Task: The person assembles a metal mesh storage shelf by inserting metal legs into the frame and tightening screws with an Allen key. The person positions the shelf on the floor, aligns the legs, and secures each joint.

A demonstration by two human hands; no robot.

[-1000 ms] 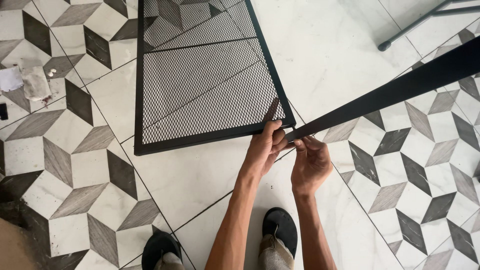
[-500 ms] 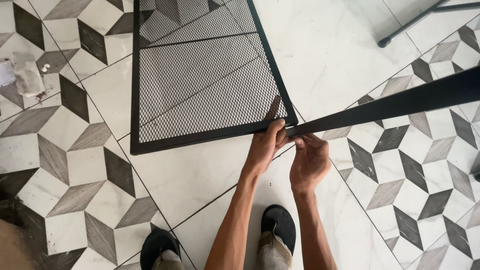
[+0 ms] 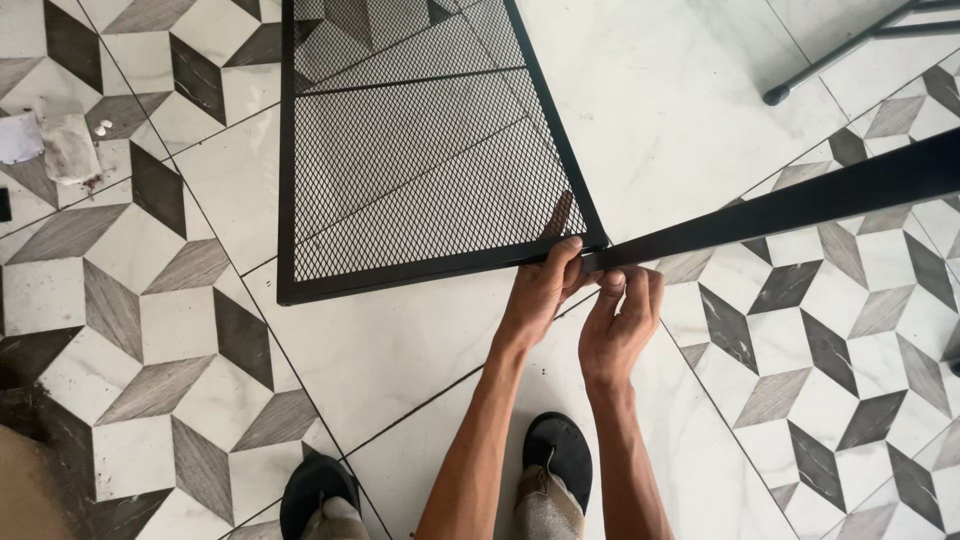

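Left hand (image 3: 545, 290): pinching mesh panel (image 3: 420, 150) corner.
Right hand (image 3: 620, 320): fingers curled at black bar (image 3: 800, 200) end.
Change: hands unmoved; bar stays at corner.

Both forearms were bare, no sleeves, no watch or rings visible; the left hand (image 3: 540, 295) and right hand (image 3: 620, 325) were ungloved; at 6 o'clock, black sandals (image 3: 558, 455) and pale grey trouser cuffs (image 3: 545, 505) showed.

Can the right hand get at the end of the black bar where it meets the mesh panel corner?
Likely yes. The right hand is already at the end of the black bar, by the mesh panel corner. The left hand sits beside it, not blocking.
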